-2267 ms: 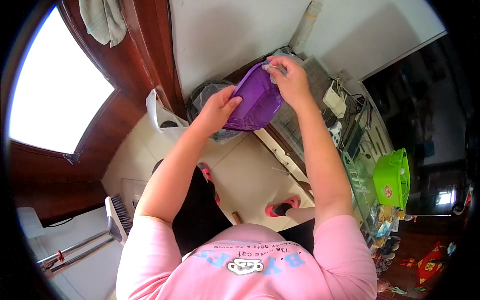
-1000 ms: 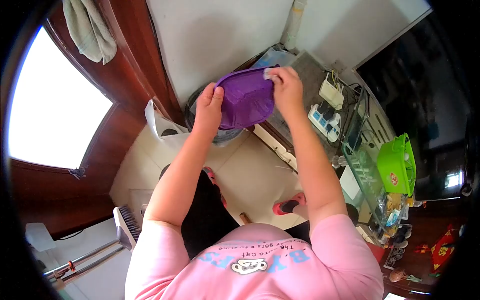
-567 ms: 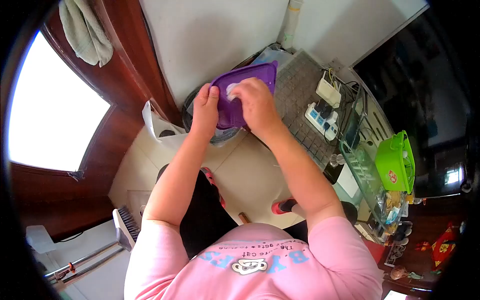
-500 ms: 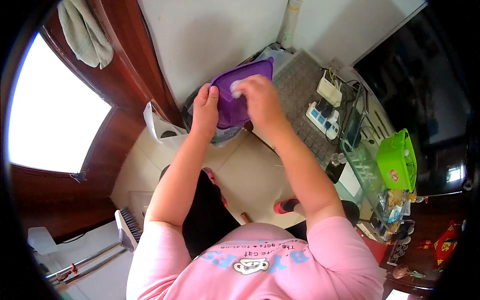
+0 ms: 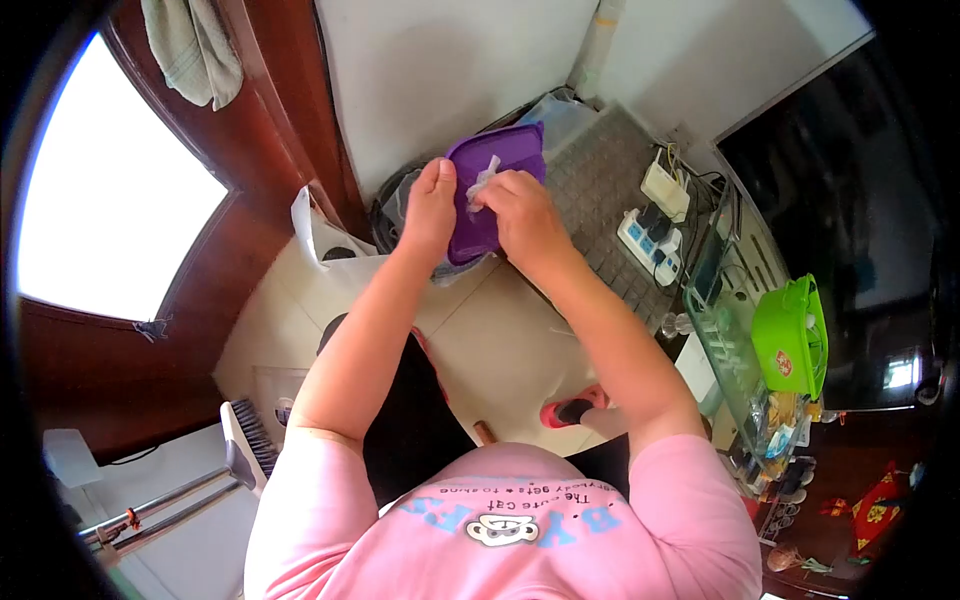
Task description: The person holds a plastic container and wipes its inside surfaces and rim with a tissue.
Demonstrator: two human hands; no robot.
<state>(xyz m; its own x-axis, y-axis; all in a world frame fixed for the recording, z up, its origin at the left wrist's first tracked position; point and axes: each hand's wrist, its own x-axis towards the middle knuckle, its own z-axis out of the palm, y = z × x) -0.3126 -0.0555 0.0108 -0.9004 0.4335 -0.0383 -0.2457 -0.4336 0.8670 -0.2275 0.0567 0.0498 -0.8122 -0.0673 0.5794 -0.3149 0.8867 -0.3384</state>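
Note:
A shallow purple plastic tray (image 5: 510,148) is tilted up in front of me, over a bagged bin (image 5: 392,212). My left hand (image 5: 430,210) is closed on its near left rim, thumb on top. In my right hand (image 5: 525,215) a crumpled white tissue (image 5: 483,182) is pinched against the tray's inner face. The right hand covers part of the tray's right side.
To the right, a power strip (image 5: 650,245) and a white router-like box (image 5: 665,188) lie among cables. A green basket (image 5: 785,340) stands on a glass shelf (image 5: 735,335). A brush (image 5: 245,445) is at lower left; a wooden door frame (image 5: 290,130) rises left.
The tissue has shifted slightly and more of it shows above my right fingers. Both hands and the tray have moved a little to the right in view.

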